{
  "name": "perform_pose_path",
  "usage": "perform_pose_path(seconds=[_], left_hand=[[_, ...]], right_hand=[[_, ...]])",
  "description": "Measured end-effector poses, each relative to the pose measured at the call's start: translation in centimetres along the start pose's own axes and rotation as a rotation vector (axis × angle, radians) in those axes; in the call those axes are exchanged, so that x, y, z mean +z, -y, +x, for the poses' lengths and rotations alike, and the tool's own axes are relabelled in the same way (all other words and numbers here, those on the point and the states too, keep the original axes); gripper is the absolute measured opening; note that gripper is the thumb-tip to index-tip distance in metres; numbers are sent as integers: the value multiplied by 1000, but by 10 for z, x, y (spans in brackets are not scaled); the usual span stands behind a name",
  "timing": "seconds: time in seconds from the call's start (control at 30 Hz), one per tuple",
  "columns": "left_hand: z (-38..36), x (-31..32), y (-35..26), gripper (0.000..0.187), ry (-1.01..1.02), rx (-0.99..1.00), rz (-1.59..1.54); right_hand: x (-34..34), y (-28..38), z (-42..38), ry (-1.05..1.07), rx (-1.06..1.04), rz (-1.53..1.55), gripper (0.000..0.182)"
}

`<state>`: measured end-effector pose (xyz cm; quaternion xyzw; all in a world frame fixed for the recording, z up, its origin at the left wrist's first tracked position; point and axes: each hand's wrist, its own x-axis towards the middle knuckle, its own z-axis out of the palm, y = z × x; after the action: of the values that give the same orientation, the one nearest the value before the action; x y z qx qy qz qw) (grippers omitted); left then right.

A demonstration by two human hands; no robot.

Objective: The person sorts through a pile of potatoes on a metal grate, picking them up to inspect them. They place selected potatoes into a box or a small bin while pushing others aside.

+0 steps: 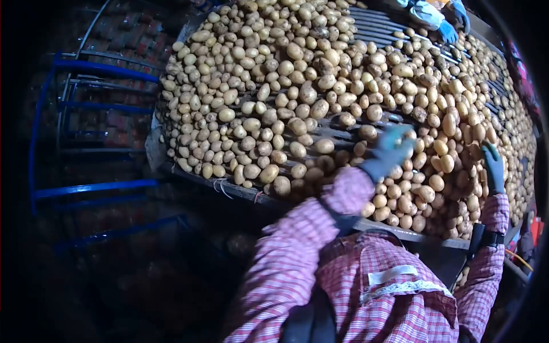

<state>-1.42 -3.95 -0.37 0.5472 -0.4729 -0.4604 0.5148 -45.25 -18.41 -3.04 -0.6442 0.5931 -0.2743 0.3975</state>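
Potatoes (246, 86) cover a wide roller table (374, 26) in front of me. My left hand (392, 150), in a blue-green glove, is over the potatoes near the middle of the front part and is smeared by motion. A potato shows by its fingertips, but whether the hand holds it cannot be made out. Farther right, my right hand (493, 166), also gloved, reaches down among the potatoes with its fingers stretched out, touching them at their side. Dark rollers show in gaps between the potatoes.
Blue metal rails (94, 190) stand at the left. The table's front edge (423, 235) runs close to my body. Across the table at the top right is another person's blue-gloved hand (448, 32). Colourful clothing of someone shows at the far right edge.
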Motion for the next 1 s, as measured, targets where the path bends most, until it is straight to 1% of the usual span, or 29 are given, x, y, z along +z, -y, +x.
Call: perform_pose_path(seconds=[0.03, 0.07, 0.1, 0.13, 0.17, 0.2, 0.23, 0.27, 0.3, 0.33, 0.37, 0.4, 0.43, 0.47, 0.5, 0.53, 0.57, 0.6, 0.63, 0.67, 0.7, 0.73, 0.8, 0.83, 0.9, 0.93, 0.97, 1.0], left_hand=[[-15, -48, 25, 35, -53, 137, -22], [-40, -101, 9, 33, -69, 32, -222], [-59, -149, -31, 31, -196, -174, -254], [-75, -197, -31, 27, -331, -173, 34], [-91, -240, -31, 26, -431, -205, 191], [-111, -279, -39, 26, -476, -337, 239], [-130, -315, -33, 29, -480, -318, 330], [-147, -339, -25, 31, -484, -298, 421], [-160, -346, -28, 34, -455, -382, 453], [-173, -351, -31, 38, -427, -468, 484], [-188, -359, -21, 56, -308, -531, 657], [-197, -355, -21, 75, -232, -481, 900], [-200, -341, -36, 81, -156, -461, 1046], [-199, -325, -52, 87, -78, -437, 1191], [-200, -318, -52, 90, -49, -393, 1265], [-202, -313, -52, 93, -21, -348, 1339], [-204, -309, -52, 97, 7, -303, 1415], [-206, -307, -53, 97, 13, -327, 1349], [-208, -305, -53, 98, 20, -349, 1285], [-209, -302, -52, 98, 29, -368, 1222], [-210, -296, -46, 99, 54, -427, 1182], [-211, -288, -35, 104, -12, -348, 1207], [-205, -282, -26, 110, -66, -517, 1136], [-201, -276, -22, 112, -123, -517, 1067], [-193, -265, -10, 117, -233, -520, 927], [-189, -262, 0, 117, -246, -458, 860], [-184, -259, 12, 117, -261, -399, 792], [-172, -244, -4, 115, -284, -447, 858]], right_hand=[[-5, 14, -10, -58, -8, 84, 39], [-7, 29, -21, -120, -14, 165, 38], [-4, 28, -28, -148, 51, 387, 36], [4, 59, -45, -157, 209, 389, 35], [25, 89, -61, -157, 200, 363, 34], [40, 107, -72, -157, 186, 342, 34], [55, 93, -72, -174, 111, 307, 33], [84, 144, -91, -119, 231, 330, 33], [109, 177, -103, -20, 202, 349, 35], [130, 187, -108, 77, 225, 274, 39], [153, 202, -117, 192, 214, 334, 38], [175, 220, -122, 319, 266, 369, 37], [196, 228, -128, 500, 228, 402, 36], [219, 244, -138, 620, 341, 411, 34], [244, 246, -148, 773, 244, 470, 34], [265, 250, -155, 931, 234, 435, 34], [283, 263, -164, 1015, 140, 345, 35], [300, 262, -167, 1157, 68, 272, 38], [311, 277, -173, 1230, -2, 235, 42], [322, 279, -177, 1352, 191, 157, 47], [326, 289, -179, 1375, 48, -2, 52], [327, 299, -181, 1384, -91, -163, 57], [325, 308, -181, 1392, -132, -175, 64], [327, 304, -183, 1374, -188, -185, 64], [336, 283, -184, 1223, -376, -126, 61], [343, 269, -185, 1147, -468, -99, 59], [355, 254, -179, 1213, -468, -51, 56], [355, 250, -176, 1218, -474, -46, 56]])
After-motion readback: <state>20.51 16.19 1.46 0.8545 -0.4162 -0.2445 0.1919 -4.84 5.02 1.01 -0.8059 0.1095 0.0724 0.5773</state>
